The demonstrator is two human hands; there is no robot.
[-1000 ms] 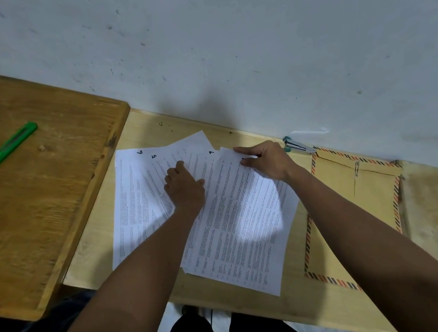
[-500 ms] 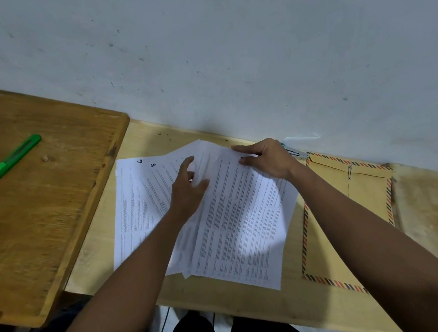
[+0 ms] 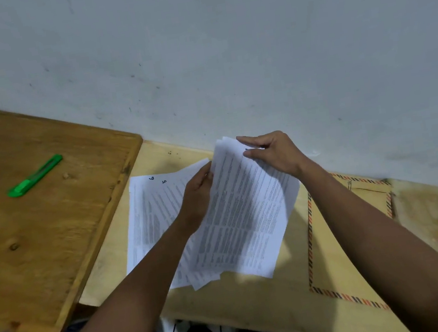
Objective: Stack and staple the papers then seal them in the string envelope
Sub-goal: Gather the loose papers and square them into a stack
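Observation:
Several printed white sheets form a loose bundle [image 3: 244, 219] lifted off the pale table. My left hand [image 3: 198, 197] grips the bundle's left edge, thumb on top. My right hand [image 3: 273, 155] pinches its top right corner. Two more printed sheets [image 3: 151, 218], marked with handwritten numbers, lie flat on the table to the left, partly under my left arm. The brown string envelope [image 3: 335, 248] with its striped border lies flat at the right, partly covered by my right forearm. The stapler is hidden behind my right hand.
A green utility knife [image 3: 34, 176] lies on the darker wooden table [image 3: 40, 249] at the left, which overlaps the pale table [image 3: 261, 301]. A grey-white wall [image 3: 223, 51] runs right behind both tables. The pale table's front edge is close to my body.
My hands gathered several of the spread sheets and raised their upper end off the table. My left hand went from pressing on the sheets to gripping the bundle's edge. The stapler became hidden.

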